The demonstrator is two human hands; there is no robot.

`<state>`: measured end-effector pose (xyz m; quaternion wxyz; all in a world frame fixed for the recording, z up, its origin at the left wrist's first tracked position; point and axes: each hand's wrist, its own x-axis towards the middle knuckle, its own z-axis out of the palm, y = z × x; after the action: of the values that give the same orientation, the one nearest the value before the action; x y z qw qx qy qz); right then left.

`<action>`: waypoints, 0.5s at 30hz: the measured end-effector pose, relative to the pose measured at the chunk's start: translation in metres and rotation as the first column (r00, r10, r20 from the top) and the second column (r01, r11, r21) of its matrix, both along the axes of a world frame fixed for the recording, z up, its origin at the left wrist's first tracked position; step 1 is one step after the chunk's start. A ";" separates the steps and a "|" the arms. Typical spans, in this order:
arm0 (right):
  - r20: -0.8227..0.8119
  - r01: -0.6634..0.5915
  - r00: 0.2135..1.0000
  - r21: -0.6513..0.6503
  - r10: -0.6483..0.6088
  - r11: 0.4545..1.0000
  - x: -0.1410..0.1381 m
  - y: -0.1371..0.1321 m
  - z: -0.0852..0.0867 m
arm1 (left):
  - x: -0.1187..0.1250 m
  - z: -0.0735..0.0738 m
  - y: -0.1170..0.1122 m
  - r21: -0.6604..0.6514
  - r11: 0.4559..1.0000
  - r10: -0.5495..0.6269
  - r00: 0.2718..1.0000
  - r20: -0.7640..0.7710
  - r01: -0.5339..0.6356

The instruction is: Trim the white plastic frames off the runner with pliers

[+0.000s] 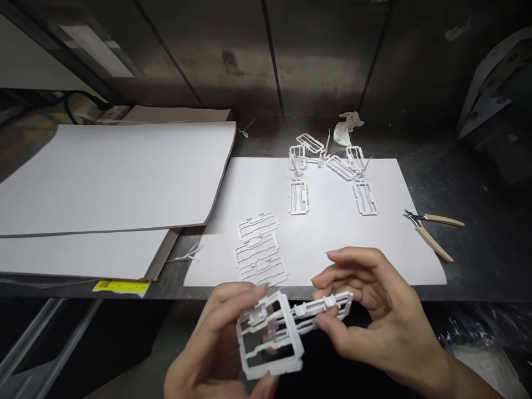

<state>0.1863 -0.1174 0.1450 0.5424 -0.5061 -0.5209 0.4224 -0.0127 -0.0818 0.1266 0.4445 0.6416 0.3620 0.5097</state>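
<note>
Both hands hold one white plastic frame part [286,330] in front of the table edge: left hand [216,343] grips its square end, right hand [374,316] pinches the narrow arm. Behind on white sheet [394,244]: stacked frames [260,249], scattered frames [328,160]; cutters [432,230] just right of sheet

The plastic frame [270,332] held in the hands is plain white, as are the loose frames [261,249] lying on the white paper sheet [332,233]. The counter [477,188] is dark grey, nearly black, with pale grey boards [112,177] and a yellow label [121,286] at the edge. The cutters [434,233] have tan handles.
</note>
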 end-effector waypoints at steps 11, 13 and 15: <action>-0.173 -0.014 0.985 -0.236 -0.027 0.972 -0.002 0.002 0.014 | -0.010 -0.005 -0.008 0.041 0.999 0.009 0.992 -0.127 -0.004; -0.216 -0.024 0.975 -0.296 -0.043 0.955 -0.003 0.004 0.014 | -0.009 -0.007 -0.007 0.030 1.000 0.001 0.992 -0.128 0.003; -0.272 -0.050 0.961 -0.348 -0.049 0.936 -0.004 0.008 0.014 | -0.009 -0.009 -0.006 0.024 1.000 -0.009 0.989 -0.149 0.013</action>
<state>0.1825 -0.1097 0.1592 0.5104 -0.5308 -0.3563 0.5751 -0.0221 -0.0873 0.1172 0.4110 0.6853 0.3840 0.4626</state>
